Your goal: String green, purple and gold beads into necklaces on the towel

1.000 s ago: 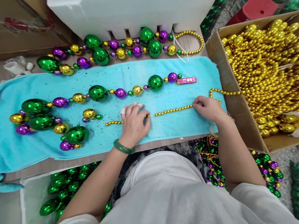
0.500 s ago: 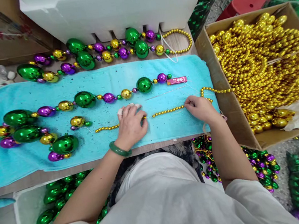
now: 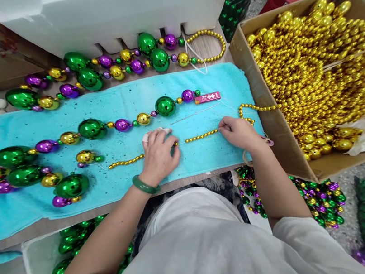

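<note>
My left hand, with white wraps on its fingertips, is closed over a short strand of gold beads. Beads stick out on both sides of it. My right hand pinches a second row of gold beads, which points at the left hand across a small gap. From near the right hand, a gold bead chain runs toward the carton. Above both hands lies a garland of green, purple and gold beads. A long needle rests beside a small pink packet.
A blue towel covers the table. On the right stands a carton full of gold bead chains. Another bead garland lies along a white foam box at the back. Loose beads with thread lie left of my left hand.
The view has shifted, so the towel, garlands and carton appear moved, mostly leftward. My right hand is slightly closer to my left hand. Both hands keep their hold.
</note>
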`<state>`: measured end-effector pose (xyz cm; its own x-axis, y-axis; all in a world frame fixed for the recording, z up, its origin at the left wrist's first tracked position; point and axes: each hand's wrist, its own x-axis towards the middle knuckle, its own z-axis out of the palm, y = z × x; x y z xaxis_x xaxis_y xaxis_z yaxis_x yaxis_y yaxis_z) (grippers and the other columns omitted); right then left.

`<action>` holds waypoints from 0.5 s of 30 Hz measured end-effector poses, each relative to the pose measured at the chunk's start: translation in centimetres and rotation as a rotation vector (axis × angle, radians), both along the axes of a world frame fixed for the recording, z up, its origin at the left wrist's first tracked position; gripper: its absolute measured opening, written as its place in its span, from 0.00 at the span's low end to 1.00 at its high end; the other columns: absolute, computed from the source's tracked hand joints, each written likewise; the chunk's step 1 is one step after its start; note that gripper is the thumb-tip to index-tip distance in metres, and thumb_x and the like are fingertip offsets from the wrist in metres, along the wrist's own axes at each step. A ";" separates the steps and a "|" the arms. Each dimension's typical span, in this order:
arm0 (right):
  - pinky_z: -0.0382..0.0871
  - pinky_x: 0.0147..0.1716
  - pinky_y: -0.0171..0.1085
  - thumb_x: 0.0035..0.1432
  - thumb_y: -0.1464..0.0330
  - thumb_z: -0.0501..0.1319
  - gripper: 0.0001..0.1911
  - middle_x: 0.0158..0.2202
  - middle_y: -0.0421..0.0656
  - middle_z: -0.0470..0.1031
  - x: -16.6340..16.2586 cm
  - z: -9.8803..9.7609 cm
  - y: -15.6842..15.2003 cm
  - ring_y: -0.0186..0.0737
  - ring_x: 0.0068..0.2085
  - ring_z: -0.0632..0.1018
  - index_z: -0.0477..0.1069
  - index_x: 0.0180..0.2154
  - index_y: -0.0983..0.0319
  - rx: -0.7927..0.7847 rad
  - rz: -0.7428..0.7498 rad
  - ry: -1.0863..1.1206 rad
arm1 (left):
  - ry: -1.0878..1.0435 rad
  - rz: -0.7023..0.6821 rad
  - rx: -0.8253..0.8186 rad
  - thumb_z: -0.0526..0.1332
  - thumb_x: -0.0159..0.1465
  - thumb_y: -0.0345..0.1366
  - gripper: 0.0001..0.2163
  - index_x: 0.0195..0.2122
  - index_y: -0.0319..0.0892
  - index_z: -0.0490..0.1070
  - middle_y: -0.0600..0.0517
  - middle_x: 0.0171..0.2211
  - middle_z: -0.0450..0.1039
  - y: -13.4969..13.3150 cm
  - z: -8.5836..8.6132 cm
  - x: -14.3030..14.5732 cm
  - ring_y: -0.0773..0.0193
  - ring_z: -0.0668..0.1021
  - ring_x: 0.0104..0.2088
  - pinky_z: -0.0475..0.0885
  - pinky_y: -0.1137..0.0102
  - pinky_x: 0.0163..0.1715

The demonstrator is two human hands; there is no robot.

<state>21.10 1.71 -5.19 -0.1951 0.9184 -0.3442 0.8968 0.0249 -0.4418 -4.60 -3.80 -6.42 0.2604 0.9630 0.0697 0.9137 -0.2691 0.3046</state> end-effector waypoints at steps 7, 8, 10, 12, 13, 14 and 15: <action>0.54 0.29 0.35 0.59 0.67 0.54 0.10 0.28 0.42 0.76 0.0 0.1 -0.1 0.41 0.30 0.71 0.74 0.36 0.59 -0.013 0.005 -0.024 | -0.049 -0.074 -0.009 0.57 0.64 0.40 0.11 0.43 0.46 0.75 0.45 0.52 0.71 0.8 0.0 2.2 0.47 0.66 0.58 0.55 0.48 0.60; 0.54 0.29 0.35 0.59 0.68 0.54 0.10 0.29 0.42 0.76 0.0 0.1 -0.1 0.41 0.30 0.72 0.74 0.37 0.59 -0.011 0.010 -0.027 | -0.049 -0.083 -0.008 0.57 0.64 0.39 0.10 0.42 0.46 0.76 0.45 0.52 0.71 0.9 0.0 2.5 0.47 0.66 0.58 0.55 0.48 0.60; 0.54 0.29 0.35 0.59 0.68 0.53 0.11 0.30 0.42 0.77 0.0 0.2 -0.1 0.41 0.31 0.72 0.74 0.37 0.59 -0.011 0.019 -0.033 | -0.036 -0.087 -0.003 0.56 0.65 0.38 0.10 0.40 0.46 0.76 0.45 0.52 0.72 1.0 0.0 2.6 0.47 0.67 0.57 0.56 0.49 0.60; 0.54 0.29 0.35 0.59 0.68 0.53 0.11 0.30 0.42 0.77 0.0 0.3 -0.1 0.41 0.31 0.73 0.74 0.38 0.59 -0.012 0.022 -0.038 | -0.012 -0.074 0.003 0.55 0.65 0.36 0.10 0.39 0.45 0.76 0.45 0.51 0.72 0.9 0.1 2.3 0.48 0.67 0.57 0.56 0.49 0.60; 0.54 0.29 0.35 0.60 0.68 0.53 0.11 0.31 0.42 0.77 0.0 0.3 -0.1 0.41 0.32 0.73 0.74 0.38 0.59 -0.013 0.023 -0.041 | -0.001 -0.064 0.005 0.55 0.64 0.35 0.09 0.38 0.44 0.76 0.45 0.51 0.72 0.8 0.2 2.1 0.47 0.68 0.56 0.56 0.49 0.60; 0.54 0.29 0.35 0.60 0.68 0.53 0.11 0.31 0.42 0.78 0.0 0.4 -0.1 0.41 0.32 0.73 0.74 0.38 0.59 -0.014 0.024 -0.042 | 0.009 -0.055 0.003 0.55 0.64 0.35 0.09 0.38 0.44 0.76 0.45 0.50 0.73 0.7 0.2 1.8 0.47 0.68 0.56 0.56 0.49 0.59; 0.54 0.29 0.35 0.60 0.68 0.53 0.11 0.31 0.42 0.78 0.0 0.3 -0.1 0.41 0.32 0.73 0.74 0.38 0.59 -0.015 0.022 -0.043 | 0.016 -0.049 0.001 0.56 0.64 0.35 0.09 0.39 0.44 0.76 0.44 0.50 0.73 0.6 0.3 1.7 0.47 0.68 0.56 0.56 0.49 0.59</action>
<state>21.10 1.62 -4.84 -0.1999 0.9087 -0.3664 0.9143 0.0386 -0.4031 -2.92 -3.18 -6.16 0.3081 0.9491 0.0657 0.9043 -0.3136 0.2895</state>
